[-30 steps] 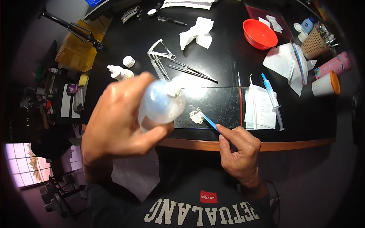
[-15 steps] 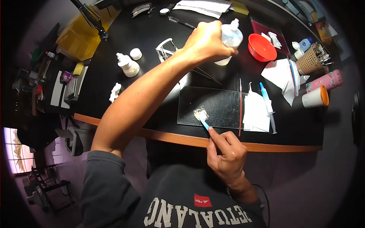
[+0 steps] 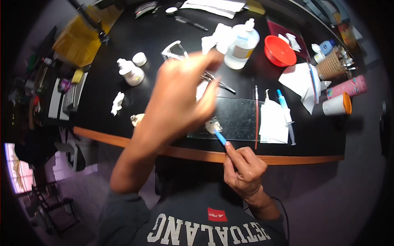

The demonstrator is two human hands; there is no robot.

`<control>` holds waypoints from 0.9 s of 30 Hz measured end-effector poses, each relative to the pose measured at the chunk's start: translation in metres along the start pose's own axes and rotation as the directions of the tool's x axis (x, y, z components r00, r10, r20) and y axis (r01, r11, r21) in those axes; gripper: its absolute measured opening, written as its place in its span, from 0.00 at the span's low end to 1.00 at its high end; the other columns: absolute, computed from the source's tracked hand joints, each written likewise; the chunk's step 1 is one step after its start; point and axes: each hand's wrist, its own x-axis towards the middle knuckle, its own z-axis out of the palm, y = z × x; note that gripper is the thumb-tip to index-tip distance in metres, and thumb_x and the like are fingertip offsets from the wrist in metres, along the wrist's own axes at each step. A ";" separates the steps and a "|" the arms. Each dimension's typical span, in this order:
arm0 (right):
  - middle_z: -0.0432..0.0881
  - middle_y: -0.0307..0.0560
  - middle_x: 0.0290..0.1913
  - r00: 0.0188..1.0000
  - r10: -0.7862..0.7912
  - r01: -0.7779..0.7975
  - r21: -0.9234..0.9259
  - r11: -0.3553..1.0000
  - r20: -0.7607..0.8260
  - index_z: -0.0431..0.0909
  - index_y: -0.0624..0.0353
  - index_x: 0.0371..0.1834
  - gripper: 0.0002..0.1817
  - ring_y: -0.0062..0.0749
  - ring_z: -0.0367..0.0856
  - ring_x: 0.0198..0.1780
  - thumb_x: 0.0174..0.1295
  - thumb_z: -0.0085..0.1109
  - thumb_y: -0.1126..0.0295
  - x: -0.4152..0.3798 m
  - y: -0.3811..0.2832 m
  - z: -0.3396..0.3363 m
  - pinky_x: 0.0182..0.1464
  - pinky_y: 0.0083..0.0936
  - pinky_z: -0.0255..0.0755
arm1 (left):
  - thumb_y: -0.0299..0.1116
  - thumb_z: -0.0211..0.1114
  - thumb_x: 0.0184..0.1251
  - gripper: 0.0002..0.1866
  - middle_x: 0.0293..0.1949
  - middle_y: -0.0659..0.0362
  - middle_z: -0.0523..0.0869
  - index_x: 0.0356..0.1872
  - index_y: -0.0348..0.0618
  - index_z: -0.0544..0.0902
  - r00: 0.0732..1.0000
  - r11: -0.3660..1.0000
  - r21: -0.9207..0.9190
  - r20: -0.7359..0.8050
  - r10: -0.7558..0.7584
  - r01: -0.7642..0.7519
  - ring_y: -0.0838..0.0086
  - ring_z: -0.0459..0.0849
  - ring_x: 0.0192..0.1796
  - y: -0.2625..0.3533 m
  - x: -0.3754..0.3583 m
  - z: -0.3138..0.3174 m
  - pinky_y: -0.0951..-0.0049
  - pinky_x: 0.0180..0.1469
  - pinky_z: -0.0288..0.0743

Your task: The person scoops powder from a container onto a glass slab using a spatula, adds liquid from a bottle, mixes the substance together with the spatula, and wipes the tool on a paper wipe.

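Black wood-edged desk (image 3: 320,135) runs ahead of the right-hand grip (image 3: 245,167), bright window (image 3: 18,170) far left, purplish-grey floor (image 3: 305,192) below.

Left hand (image 3: 180,94) is showing blurred, partly hiding the black slab (image 3: 240,119) and metal caliper (image 3: 169,47); white papers (image 3: 215,5) are running off the top edge.

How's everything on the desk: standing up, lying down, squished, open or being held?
Blue spatula: held in the right hand, tip at the pale clump
Left hand: blurred, fingers apart, nothing seen held
Large clear bottle: upright
Small white bottle: upright
Red bowl: upright, open
Syringe: lying down
White tissue wad: crumpled
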 end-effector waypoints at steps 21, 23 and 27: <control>0.81 0.43 0.25 0.999 0.051 -0.050 -0.037 0.998 0.001 0.95 0.68 0.55 0.22 0.26 0.79 0.22 0.55 0.73 0.89 0.009 -0.007 -0.008 0.25 0.25 0.70 | 0.23 0.80 0.59 0.18 0.51 0.55 0.90 0.52 0.42 0.96 0.970 0.971 0.017 0.027 -0.240 0.240 0.66 0.85 0.41 0.002 -0.130 0.004 0.65 0.45 0.81; 0.76 0.41 0.24 1.000 0.008 -0.008 -0.037 0.999 0.012 0.96 0.67 0.55 0.23 0.27 0.75 0.20 0.54 0.73 0.87 0.006 -0.004 -0.002 0.24 0.28 0.66 | 0.22 0.81 0.59 0.18 0.52 0.53 0.91 0.52 0.40 0.96 0.960 0.961 0.018 0.036 -0.276 0.276 0.63 0.86 0.43 0.003 -0.131 0.005 0.66 0.47 0.82; 0.74 0.39 0.23 1.000 -0.025 0.025 -0.022 0.999 -0.005 0.96 0.66 0.56 0.23 0.26 0.72 0.19 0.53 0.74 0.85 0.008 0.002 0.001 0.23 0.29 0.63 | 0.23 0.83 0.57 0.17 0.51 0.53 0.91 0.50 0.40 0.97 0.956 0.956 0.025 0.033 -0.292 0.291 0.63 0.86 0.43 0.003 -0.131 0.007 0.66 0.46 0.82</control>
